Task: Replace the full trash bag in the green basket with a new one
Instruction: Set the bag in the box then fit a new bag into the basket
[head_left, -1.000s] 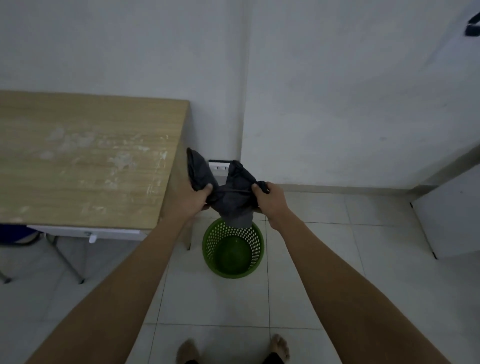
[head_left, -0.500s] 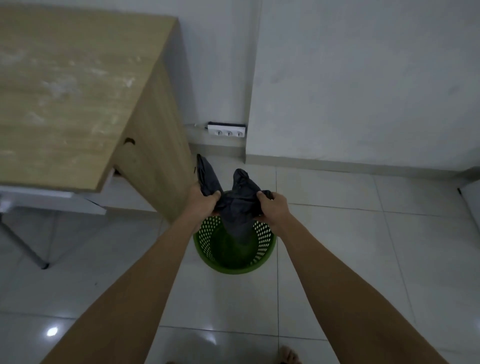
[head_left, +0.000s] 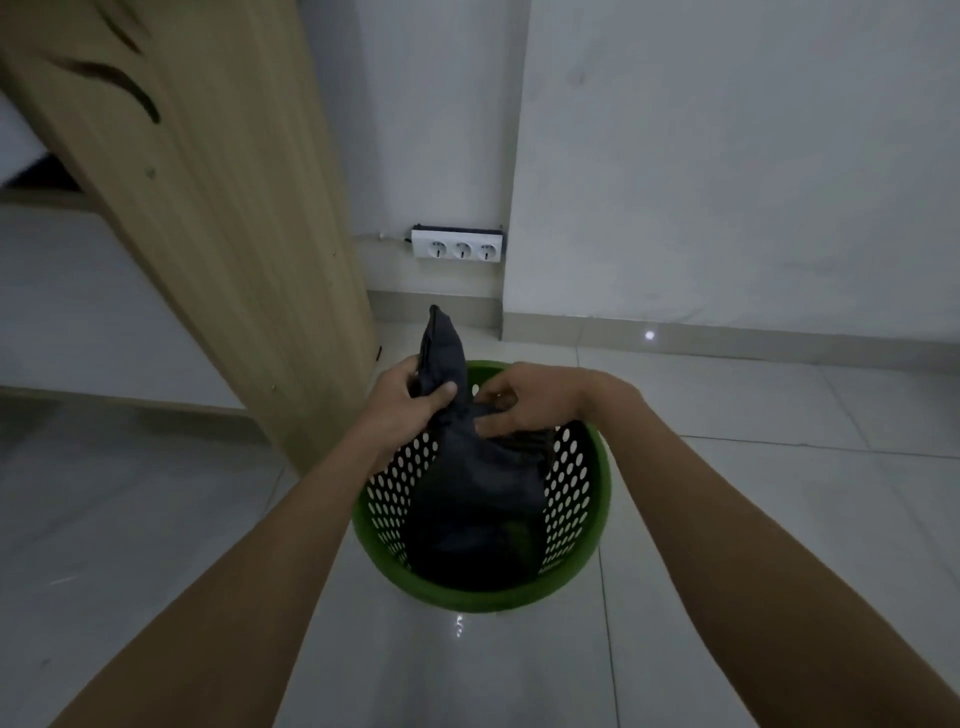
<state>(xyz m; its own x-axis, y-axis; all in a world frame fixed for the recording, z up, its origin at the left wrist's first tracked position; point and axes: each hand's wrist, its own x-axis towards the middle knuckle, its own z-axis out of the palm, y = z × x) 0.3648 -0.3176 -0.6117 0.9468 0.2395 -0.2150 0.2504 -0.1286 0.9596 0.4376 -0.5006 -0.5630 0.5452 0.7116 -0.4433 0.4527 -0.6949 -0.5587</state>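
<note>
Head view puts the dark trash bag (head_left: 478, 499) at frame centre, its body slumped inside the green basket (head_left: 467, 597) and one corner poking up past the far rim. Your left hand (head_left: 410, 402) grips the bunched neck; your right hand (head_left: 530, 402) pinches the film just beside it. It looks light, limp and slippery, so hold it by the mouth edge. The desk panel (head_left: 223, 208) crowds the basket's left; the tiled floor (head_left: 779, 519) at right offers room.

Green basket (head_left: 483, 597): round plastic, wall perforated with oval holes, solid rim, standing upright. Trash bag (head_left: 478, 493): dark grey, bunched and unopened, lower part down inside the basket, upper end rising to a point above the far rim.
</note>
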